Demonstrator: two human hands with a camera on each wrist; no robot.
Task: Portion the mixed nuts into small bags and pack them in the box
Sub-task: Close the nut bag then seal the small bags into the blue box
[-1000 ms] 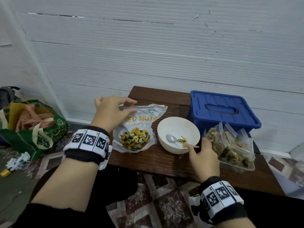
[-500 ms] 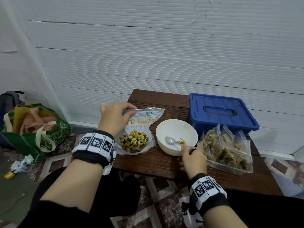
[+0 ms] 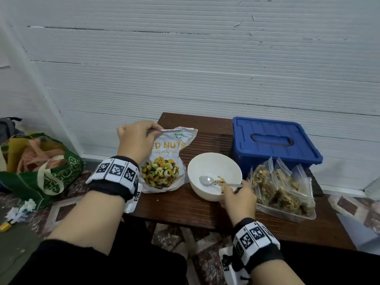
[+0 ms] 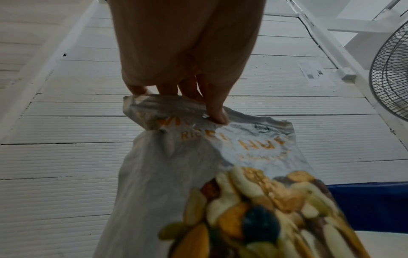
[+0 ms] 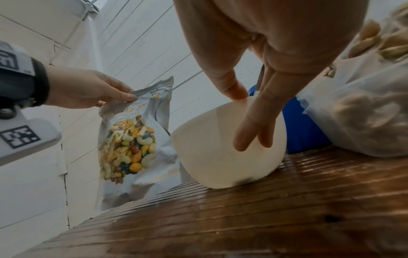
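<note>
The left hand (image 3: 136,141) is pinching the top edge of the mixed nuts pouch (image 3: 164,161), keeping it standing upright on the table (image 3: 174,204). Just right of that pouch, the right hand (image 3: 238,199) is resting on the white bowl (image 3: 213,167), thumb on the rim, fingers straight down its outer wall. A spoon (image 3: 207,180) is lying inside by that thumb. Filled small bags (image 3: 281,186) are sitting in a clear tray just right of the right hand, the blue box (image 3: 273,140) beyond them.
</note>
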